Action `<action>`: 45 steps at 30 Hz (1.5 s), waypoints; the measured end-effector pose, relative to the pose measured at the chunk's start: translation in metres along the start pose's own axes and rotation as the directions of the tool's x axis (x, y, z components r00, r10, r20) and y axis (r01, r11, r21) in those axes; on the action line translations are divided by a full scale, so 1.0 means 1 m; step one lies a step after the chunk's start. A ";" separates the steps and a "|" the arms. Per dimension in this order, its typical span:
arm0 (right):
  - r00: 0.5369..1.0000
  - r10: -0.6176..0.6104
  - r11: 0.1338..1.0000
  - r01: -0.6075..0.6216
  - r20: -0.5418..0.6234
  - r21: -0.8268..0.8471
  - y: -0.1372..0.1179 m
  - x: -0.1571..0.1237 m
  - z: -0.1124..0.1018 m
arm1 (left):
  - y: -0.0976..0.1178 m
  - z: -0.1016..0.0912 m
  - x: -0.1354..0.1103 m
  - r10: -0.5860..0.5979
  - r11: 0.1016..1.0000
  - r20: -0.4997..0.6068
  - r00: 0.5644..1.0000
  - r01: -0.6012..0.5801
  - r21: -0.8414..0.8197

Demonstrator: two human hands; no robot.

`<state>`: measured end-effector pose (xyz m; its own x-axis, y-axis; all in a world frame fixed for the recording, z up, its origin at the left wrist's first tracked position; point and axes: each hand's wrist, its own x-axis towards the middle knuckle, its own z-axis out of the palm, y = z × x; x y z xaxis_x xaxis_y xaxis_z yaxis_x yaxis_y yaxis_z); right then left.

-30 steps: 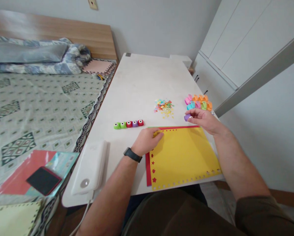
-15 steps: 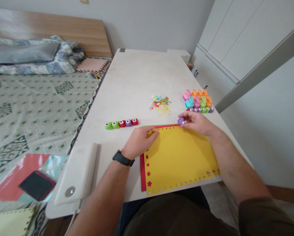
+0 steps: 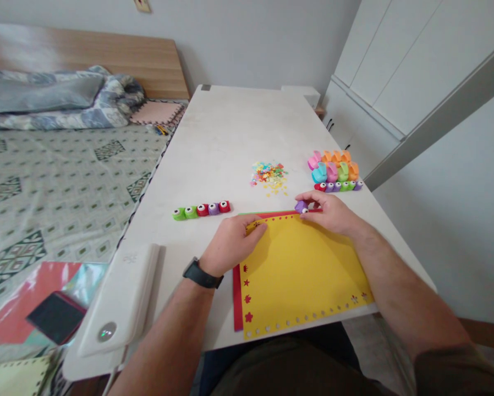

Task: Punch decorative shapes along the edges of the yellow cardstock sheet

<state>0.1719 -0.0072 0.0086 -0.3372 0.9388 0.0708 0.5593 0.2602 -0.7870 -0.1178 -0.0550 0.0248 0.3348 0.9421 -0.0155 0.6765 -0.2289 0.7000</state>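
1. Step in hand, as I judge it: decorating the edges of a sheet with a small craft punch. Small punched shapes show along the left and bottom margins of the yellow paper sheet (image 3: 305,275), and a few appear at its top left corner.
2. The right hand (image 3: 329,213) pinches the purple craft punch (image 3: 301,207) between thumb and fingers, right at the sheet's top edge.
3. The left hand (image 3: 230,245) lies flat, fingers together, pressing the sheet's top left corner. The black wristwatch (image 3: 201,273) sits on that wrist.
4. A red paper sheet (image 3: 237,297) shows beneath the yellow sheet's left edge.
5. Beyond the sheet's top edge lie a pile of paper cut-outs (image 3: 269,176) and a cluster of larger pastel punches (image 3: 333,169). A row of small punches (image 3: 201,209) lies beyond its top left corner.
6. Judgement: this position calls for seating the punch squarely over the paper edge while the left hand steadies the sheet.
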 end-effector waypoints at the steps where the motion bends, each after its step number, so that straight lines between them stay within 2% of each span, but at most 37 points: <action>1: 1.000 -0.007 1.000 0.007 0.003 0.006 -0.001 0.000 0.001 | 0.000 0.000 0.000 0.001 1.000 0.002 1.000 -0.001 -0.004; 10: 0.991 -0.047 0.997 0.038 0.129 0.071 0.004 -0.003 0.000 | -0.001 0.001 0.000 0.008 1.000 -0.006 1.000 -0.009 -0.013; 15: 0.986 -0.030 1.000 0.029 0.163 0.007 0.002 -0.003 0.001 | 0.001 0.000 0.000 0.013 1.000 -0.006 1.000 -0.013 -0.020; 25: 0.979 -0.014 0.998 0.001 0.202 0.067 0.001 -0.003 0.004 | -0.001 0.003 0.001 0.023 1.000 -0.014 1.000 -0.024 -0.017; 35: 0.977 -0.063 0.997 0.070 0.206 -0.024 -0.002 -0.004 0.005 | 0.000 0.002 0.001 0.025 1.000 0.000 1.000 -0.025 0.002; 45: 0.974 0.006 1.000 -0.005 0.229 -0.003 0.000 -0.004 0.005 | 0.000 0.002 0.001 0.031 0.999 -0.006 1.000 -0.031 -0.032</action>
<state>0.1694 -0.0116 0.0052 -0.4981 0.8638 -0.0758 0.5636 0.2561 -0.7853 -0.1163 -0.0547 0.0230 0.3520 0.9359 0.0102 0.6444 -0.2503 0.7225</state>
